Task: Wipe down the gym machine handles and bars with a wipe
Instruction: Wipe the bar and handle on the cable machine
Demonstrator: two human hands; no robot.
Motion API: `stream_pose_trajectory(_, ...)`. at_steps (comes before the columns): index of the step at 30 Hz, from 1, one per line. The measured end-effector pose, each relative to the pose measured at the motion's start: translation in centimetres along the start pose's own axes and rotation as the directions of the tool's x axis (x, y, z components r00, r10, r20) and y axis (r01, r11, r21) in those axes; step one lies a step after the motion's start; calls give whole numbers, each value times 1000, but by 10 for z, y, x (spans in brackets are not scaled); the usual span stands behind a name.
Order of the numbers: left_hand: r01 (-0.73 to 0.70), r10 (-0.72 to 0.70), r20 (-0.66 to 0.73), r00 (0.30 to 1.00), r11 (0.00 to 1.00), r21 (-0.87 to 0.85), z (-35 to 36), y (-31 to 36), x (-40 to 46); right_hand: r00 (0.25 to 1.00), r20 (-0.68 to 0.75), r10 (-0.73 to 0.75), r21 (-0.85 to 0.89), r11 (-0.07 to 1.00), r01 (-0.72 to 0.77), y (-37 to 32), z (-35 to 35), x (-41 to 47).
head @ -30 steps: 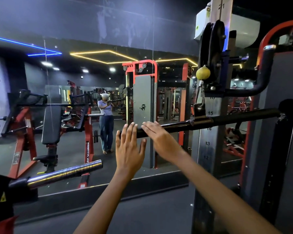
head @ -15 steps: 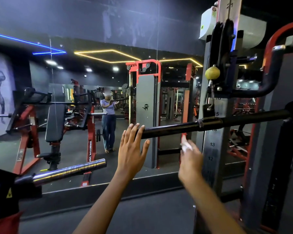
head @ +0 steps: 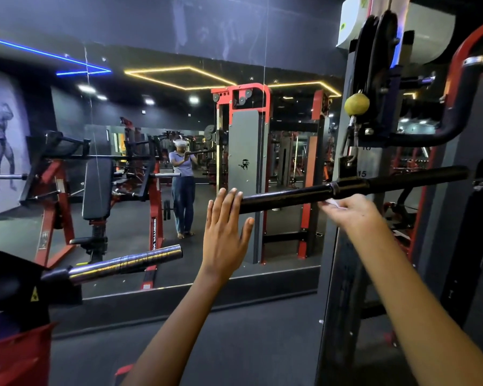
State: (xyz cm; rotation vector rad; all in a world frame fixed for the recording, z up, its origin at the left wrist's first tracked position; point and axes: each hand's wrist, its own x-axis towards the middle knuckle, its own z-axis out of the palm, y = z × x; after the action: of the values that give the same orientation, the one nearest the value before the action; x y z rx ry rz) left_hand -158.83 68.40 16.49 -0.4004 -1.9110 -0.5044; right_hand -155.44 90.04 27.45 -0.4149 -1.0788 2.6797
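A long black straight bar (head: 290, 195) hangs level from the cable machine at chest height. My left hand (head: 225, 227) is held flat with straight fingers, and its fingertips touch the bar's left end. My right hand (head: 352, 211) is just under the bar near its middle collar, fingers curled round a small white wipe (head: 332, 203) that peeks out above the knuckles. The wipe lies against the underside of the bar.
The cable machine's upright (head: 343, 246) with numbered holes and a yellow stopper ball (head: 357, 103) stands right of centre. A curved black handle (head: 441, 123) is above the bar. A chrome sleeve (head: 126, 264) juts in from the lower left. A wall mirror (head: 151, 162) faces me.
My right hand left the bar's left end, dropped with the wipe, then rose to the bar's underside near the collar. My left hand stayed at the bar's left end.
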Motion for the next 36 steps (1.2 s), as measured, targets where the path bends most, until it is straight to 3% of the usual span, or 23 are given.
stream_pose_trajectory(1, -10, 10, 10, 1000, 1000, 2, 1, 1, -3, 999, 33, 18, 70, 997, -21, 4, 2, -5)
stream_pose_trajectory(3, -9, 8, 24, 1000, 1000, 7, 3, 3, -8, 1000, 19, -15, -28, 999, 16, 32, 18, -15)
stream_pose_trajectory(5, 8, -8, 19, 1000, 1000, 8, 2, 6, -9, 982, 160, 103, -31, 995, -100, 62, 29, -23)
stream_pose_trajectory(7, 14, -14, 4, 1000, 1000, 14, -2, 6, -7, 967, 198, 157, -118, 984, -136, 67, 31, -30)
stream_pose_trajectory(13, 13, -13, 3, 1000, 996, 92, -18, -3, -2, 999, 41, -3, 188, 982, -5, 19, 12, 0)
stream_pose_trajectory(19, 49, -55, 23, 998, 979, 198, -23, 4, -3, 932, 270, 242, -184, 963, -196, 79, 45, -59)
stream_pose_trajectory(22, 23, -31, 40, 999, 980, 196, -31, 0, -8, 951, 231, 206, -106, 977, -186, 55, 32, -47)
stream_pose_trajectory(25, 11, -25, 75, 997, 985, 171, -35, -3, -15, 992, 104, 66, 200, 976, -86, 32, 17, -23)
stream_pose_trajectory(27, 20, -36, 99, 994, 987, 161, -33, -2, -17, 1000, 15, 4, 144, 990, -6, 41, 19, -24)
stream_pose_trajectory(28, 30, -47, 109, 993, 987, 155, -31, -1, -18, 999, 45, 28, 109, 993, -32, 51, 23, -28)
stream_pose_trajectory(30, 60, -77, 115, 990, 987, 147, -29, 1, -19, 957, 237, 167, 71, 980, -188, 72, 29, -36)
stream_pose_trajectory(32, 87, -104, 108, 989, 985, 146, -27, 0, -17, 893, 378, 246, -132, 968, -212, 80, 26, -47)
stream_pose_trajectory(33, 95, -111, 107, 988, 985, 142, -27, 0, -15, 909, 370, 190, -204, 972, -120, 79, 23, -49)
stream_pose_trajectory(35, 107, -121, 106, 987, 986, 127, -27, 0, -13, 947, 230, -226, -216, 937, 276, 79, 15, -44)
stream_pose_trajectory(36, 111, -124, 106, 987, 987, 119, -27, 1, -13, 847, 156, -508, -322, 785, 529, 80, 13, -40)
